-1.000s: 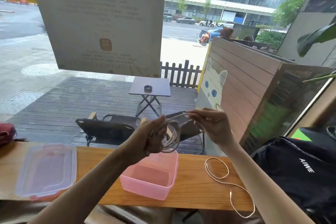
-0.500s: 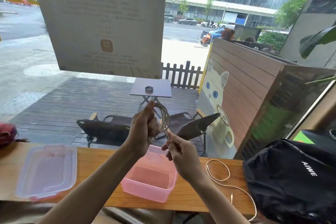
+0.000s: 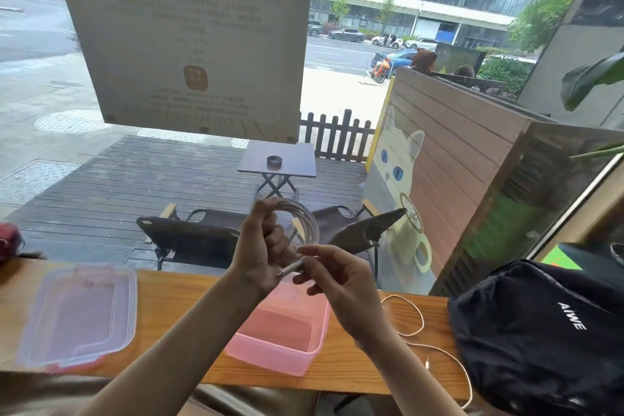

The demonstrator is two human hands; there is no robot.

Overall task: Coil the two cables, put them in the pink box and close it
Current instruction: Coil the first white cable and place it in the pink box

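My left hand (image 3: pixel 261 252) grips a coiled white cable (image 3: pixel 309 221), held upright above the pink box (image 3: pixel 287 353). My right hand (image 3: pixel 334 275) pinches the cable's loose end with its plug (image 3: pixel 291 269) just under the coil. The pink box stands open and empty on the wooden counter (image 3: pixel 175 307). Its clear lid (image 3: pixel 77 314) lies flat at the left of the counter. A second thin white cable (image 3: pixel 418 321) lies loose and uncoiled on the counter right of the box, trailing over the front edge.
A black bag (image 3: pixel 547 334) fills the counter's right end, close to the loose cable. A dark red object (image 3: pixel 8 243) sits at the far left edge. A window pane stands right behind the counter.
My left hand turned the coil upright and raised it slightly. My right hand came from the right, dipped below the coil, and now pinches the cable's end beside the left hand.
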